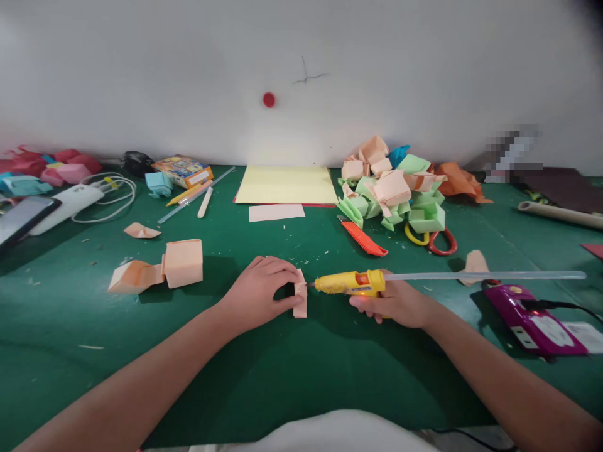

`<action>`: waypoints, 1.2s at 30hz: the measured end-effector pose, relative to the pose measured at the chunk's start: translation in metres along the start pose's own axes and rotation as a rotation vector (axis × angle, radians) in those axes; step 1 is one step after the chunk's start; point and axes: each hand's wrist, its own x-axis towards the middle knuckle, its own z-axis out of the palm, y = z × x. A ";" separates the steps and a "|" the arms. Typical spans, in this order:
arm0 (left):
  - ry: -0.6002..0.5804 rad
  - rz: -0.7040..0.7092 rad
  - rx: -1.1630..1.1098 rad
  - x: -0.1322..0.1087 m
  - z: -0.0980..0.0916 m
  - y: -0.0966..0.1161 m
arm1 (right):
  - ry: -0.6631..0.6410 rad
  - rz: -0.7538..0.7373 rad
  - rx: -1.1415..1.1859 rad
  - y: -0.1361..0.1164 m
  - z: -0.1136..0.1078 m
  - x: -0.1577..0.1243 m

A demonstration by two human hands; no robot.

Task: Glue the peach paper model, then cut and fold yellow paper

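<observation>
My left hand pinches a small folded strip of peach paper between thumb and fingers, just above the green table. Wrapped round the handle of a yellow hot glue gun is my right hand. The gun's nozzle points left and meets the paper strip's right side. An orange light glows on its body, and a long clear glue stick sticks out of its back. Left of my hands lie a peach paper box and a folded peach paper piece joined to it.
Folded green and peach paper pieces are heaped at the back right, with an orange cutter and scissors before them. Yellow sheets lie by the wall. A purple power strip sits right; a phone lies far left.
</observation>
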 end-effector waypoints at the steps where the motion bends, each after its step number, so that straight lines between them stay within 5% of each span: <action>1: 0.000 -0.002 0.001 0.000 0.000 0.000 | 0.002 -0.001 -0.004 0.001 0.000 0.000; 36: -0.044 -0.004 -0.155 -0.002 -0.002 -0.002 | -0.077 -0.112 0.018 0.002 -0.003 -0.001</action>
